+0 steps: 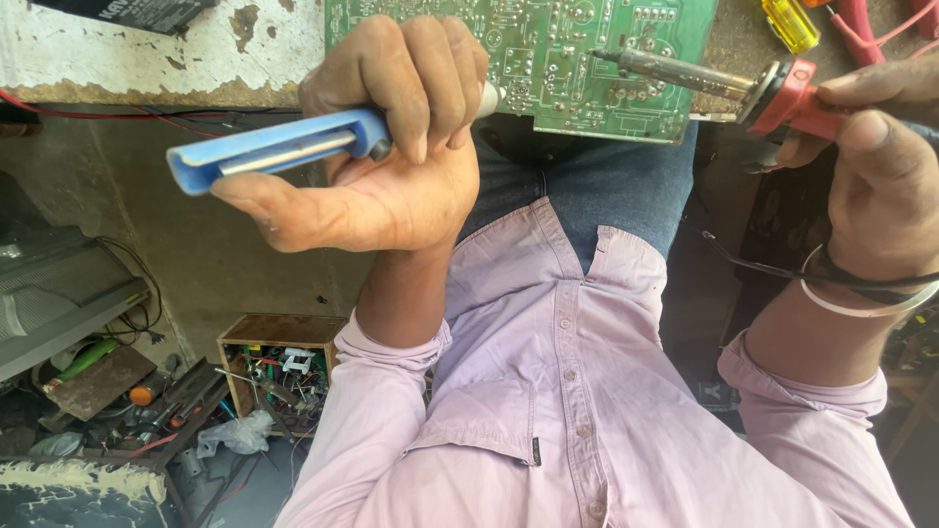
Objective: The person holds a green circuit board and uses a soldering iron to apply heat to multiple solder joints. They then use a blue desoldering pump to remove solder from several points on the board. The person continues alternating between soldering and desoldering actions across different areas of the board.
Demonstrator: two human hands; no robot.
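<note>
Fingers on two soldering tools over a green board

Fingers point(430, 78) of the left hand point(381, 166) are curled tight around a blue desoldering pump point(274, 147), with the thumb lying along its underside. This grip keeps the pump steady while its pale tip touches the green circuit board point(548, 59). The long blue body sticks out to the left, away from the board.

The right hand point(880, 186) closes on the red handle of a soldering iron point(724, 83); thumb and fingers pinch it near the collar, probably for fine control. The dark metal shaft lies slanted over the board, and its tip is at the solder side, close to the pump tip but apart from it. A cable and a thin bangle cross the right wrist.

The board rests half on the person's knee in blue jeans and half against the chipped white counter point(147, 59). On the floor below left, a small wooden box point(279, 367) holds mixed parts and wires.
</note>
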